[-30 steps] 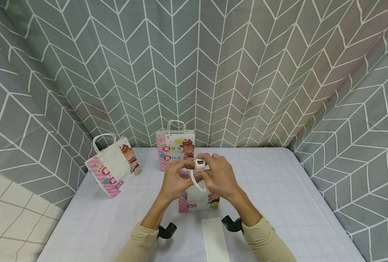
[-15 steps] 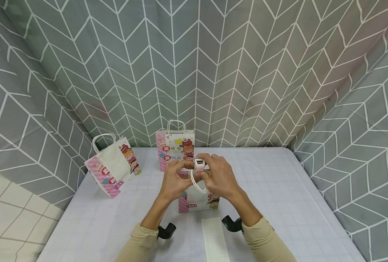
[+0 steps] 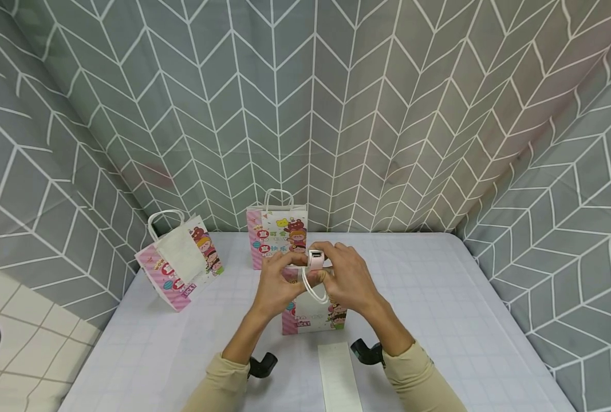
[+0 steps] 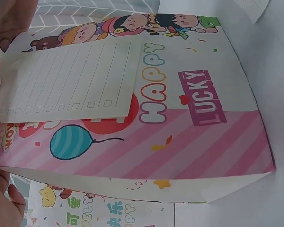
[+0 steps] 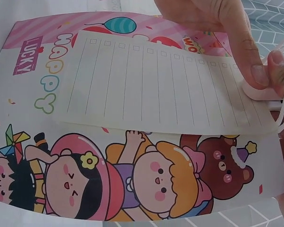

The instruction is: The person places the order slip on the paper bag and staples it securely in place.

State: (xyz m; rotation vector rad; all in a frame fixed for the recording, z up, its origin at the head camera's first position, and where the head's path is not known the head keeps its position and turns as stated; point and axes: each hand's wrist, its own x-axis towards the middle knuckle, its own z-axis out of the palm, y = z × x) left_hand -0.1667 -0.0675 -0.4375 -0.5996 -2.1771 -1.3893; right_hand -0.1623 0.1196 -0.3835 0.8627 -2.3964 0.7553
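Observation:
At the table's middle both hands meet over the top edge of an upright pink-and-white paper bag (image 3: pixel 305 328). My left hand (image 3: pixel 276 286) pinches this edge, its thumb on a lined paper slip (image 5: pixel 142 90) against the bag's front. With curled fingers my right hand (image 3: pixel 349 277) grips a small pink-and-white stapler (image 3: pixel 315 262), which sits at the bag's top over the slip's upper end; the fingers hide much of it. The bag's white twisted handle (image 3: pixel 312 290) hangs forward between the hands. Cartoon children and the word HAPPY show on the bag's face.
Another such bag (image 3: pixel 269 229) stands behind the hands. A third bag (image 3: pixel 184 257), tilted, with a pale slip on its front, stands at the left. One more lined slip (image 3: pixel 338 375) lies near the table's front. Patterned grey curtains (image 3: pixel 305 114) enclose the table (image 3: pixel 413 297).

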